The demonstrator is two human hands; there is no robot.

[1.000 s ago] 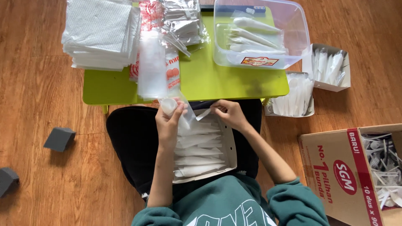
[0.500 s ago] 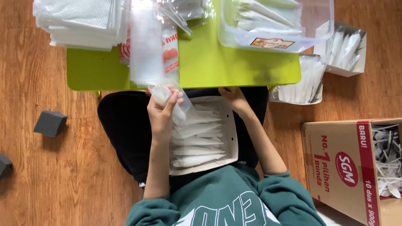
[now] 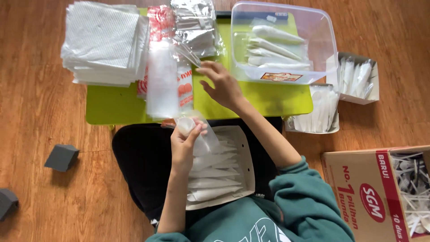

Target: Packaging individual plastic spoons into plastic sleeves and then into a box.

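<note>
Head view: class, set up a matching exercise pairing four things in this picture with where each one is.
Things:
1. stack of white napkins
2. clear plastic tub
3. cardboard box
4. grey block

Places:
A. on the wooden floor, lower right of the picture
B. on the far left end of the green table
C. on the floor at the left, beside the person's lap
D. on the right end of the green table, holding white packets

Pairs: 1-B, 2-D, 3-A, 4-C
</note>
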